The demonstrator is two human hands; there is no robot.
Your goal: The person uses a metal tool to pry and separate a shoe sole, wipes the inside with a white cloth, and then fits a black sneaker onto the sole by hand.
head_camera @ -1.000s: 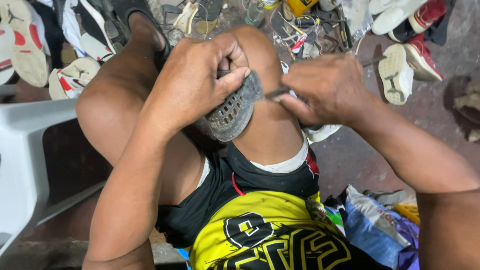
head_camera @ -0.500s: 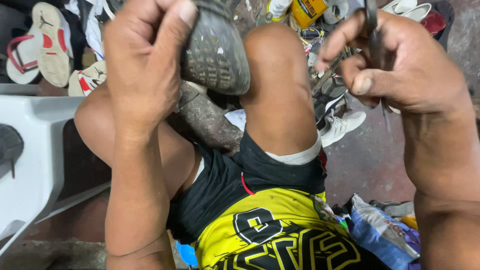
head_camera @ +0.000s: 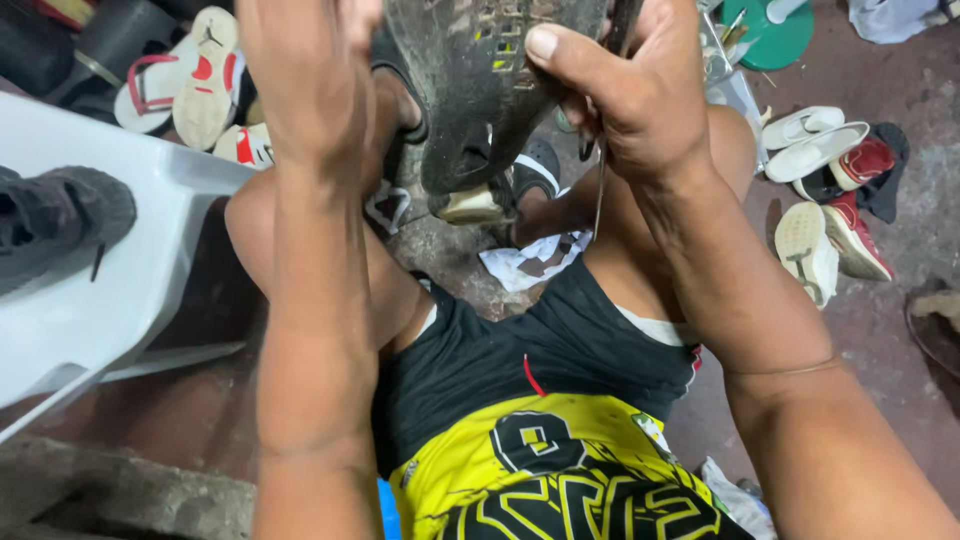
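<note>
Above the person's bare knees, close to the camera, a worn dark shoe (head_camera: 480, 90) is held up with its grimy, studded sole turned toward the lens. Its toe points down, and a pale patch of material shows at its lower tip. The left hand (head_camera: 310, 80) clasps the shoe's left side, back of the hand toward the camera, fingers closed around it out of sight. The right hand (head_camera: 640, 110) presses against the shoe's right side, thumb (head_camera: 570, 60) laid flat across the sole, the other fingers curled shut on a thin metal tool (head_camera: 600, 195) whose slim shaft hangs down below the palm. Below the hands are black shorts (head_camera: 540, 350) and a yellow and black jersey (head_camera: 540, 470). On the concrete floor (head_camera: 880, 330) between the legs lies a crumpled white cloth (head_camera: 530, 265). To the left stands a white plastic chair (head_camera: 150, 270), a dark knit sneaker (head_camera: 60, 225) resting on its seat near the left edge. Beyond it lie white sandals with red straps (head_camera: 180, 80). On the floor at the right, white slippers (head_camera: 815, 135) and a red and white sneaker (head_camera: 850, 225) lie close together.
</note>
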